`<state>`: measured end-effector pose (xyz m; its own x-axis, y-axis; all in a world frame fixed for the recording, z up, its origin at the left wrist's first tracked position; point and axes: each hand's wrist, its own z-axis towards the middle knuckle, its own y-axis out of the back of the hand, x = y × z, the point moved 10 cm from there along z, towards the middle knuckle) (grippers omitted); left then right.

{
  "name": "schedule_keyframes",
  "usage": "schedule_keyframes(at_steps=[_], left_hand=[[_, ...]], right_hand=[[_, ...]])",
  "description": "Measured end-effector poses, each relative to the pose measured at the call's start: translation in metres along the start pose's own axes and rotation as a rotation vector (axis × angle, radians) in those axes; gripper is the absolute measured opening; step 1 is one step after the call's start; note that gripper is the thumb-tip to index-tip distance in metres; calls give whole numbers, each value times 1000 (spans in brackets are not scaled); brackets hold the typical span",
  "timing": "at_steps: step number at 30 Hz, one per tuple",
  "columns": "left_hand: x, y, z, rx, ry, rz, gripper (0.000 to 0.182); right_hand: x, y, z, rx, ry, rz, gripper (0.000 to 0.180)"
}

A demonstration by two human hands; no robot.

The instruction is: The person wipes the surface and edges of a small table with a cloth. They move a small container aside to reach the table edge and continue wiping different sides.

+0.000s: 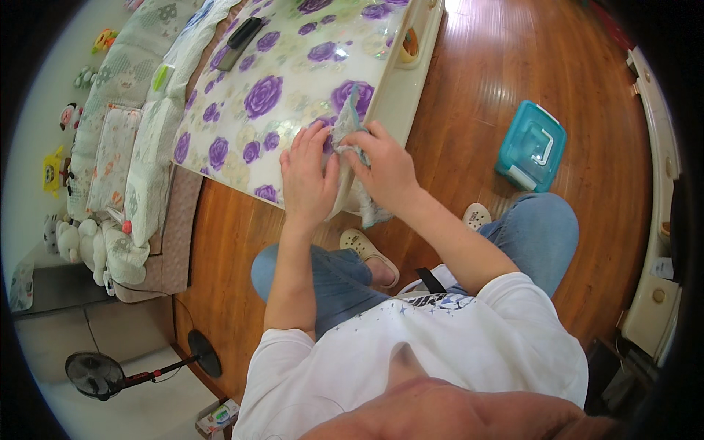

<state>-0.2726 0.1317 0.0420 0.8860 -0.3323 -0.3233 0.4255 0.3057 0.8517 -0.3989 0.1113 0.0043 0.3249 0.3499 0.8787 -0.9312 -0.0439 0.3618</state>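
A pale cloth with a light blue edge (346, 122) is bunched at the near right corner of a table with a purple rose-patterned cover (234, 118). My right hand (385, 165) grips the cloth between thumb and fingers, and part of it hangs down past the table's edge. Beside it, to the left, my left hand (309, 176) rests on the tabletop with its thumb apart from the fingers and nothing seen in it. Its fingertips are close to the cloth. The part of the cloth under my right hand is hidden.
A teal lidded plastic box (531, 146) stands on the wooden floor to the right. A dark oblong object (240, 43) lies on the table's far left. A sofa with quilted covers (151, 159) runs along the left, and a black pedestal fan (96, 375) stands at lower left.
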Motion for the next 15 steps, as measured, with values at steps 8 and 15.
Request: schedule_keyframes(at_steps=[8,15], left_hand=[[18,10,-8,-126,101,-395,36],[-10,39,-65,-235,-78,-177,43]], right_hand=[[-32,36,74,-101,-60,-186,19],[-37,40,80,-151,-25,-201,21]])
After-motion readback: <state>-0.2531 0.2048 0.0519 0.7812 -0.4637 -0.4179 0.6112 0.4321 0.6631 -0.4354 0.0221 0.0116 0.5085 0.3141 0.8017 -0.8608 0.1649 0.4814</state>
